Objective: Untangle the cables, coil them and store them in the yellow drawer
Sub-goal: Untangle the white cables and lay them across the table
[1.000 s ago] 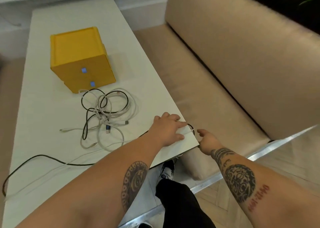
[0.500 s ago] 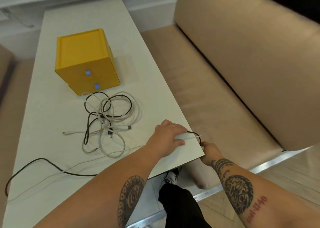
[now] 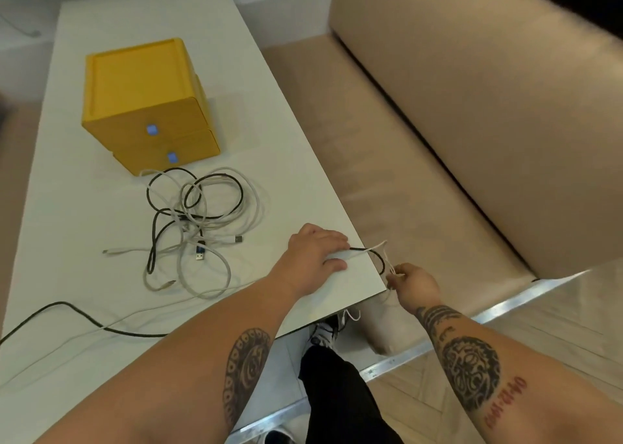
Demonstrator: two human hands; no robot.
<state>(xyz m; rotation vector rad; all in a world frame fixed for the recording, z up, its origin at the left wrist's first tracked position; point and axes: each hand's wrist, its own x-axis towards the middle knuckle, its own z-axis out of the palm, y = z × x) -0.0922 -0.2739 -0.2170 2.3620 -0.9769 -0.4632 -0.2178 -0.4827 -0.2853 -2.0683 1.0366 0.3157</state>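
Observation:
A tangle of black and white cables lies on the white table in front of the yellow drawer unit, whose two drawers are closed. A black cable and a thin white cable trail off to the left. My left hand lies on the table near its right corner, fingers pressing a black and a white cable. Just off that corner, my right hand pinches the thin white cable end, which loops up over the edge beside a loop of black cable.
A beige sofa runs along the right of the table, with a narrow gap between them. My leg and shoe are under the table's near edge. Wooden floor shows at the lower right.
My right hand has risen from below the table corner and now pinches the white cable end, lifting it over the edge. My left hand has stayed on the cables.

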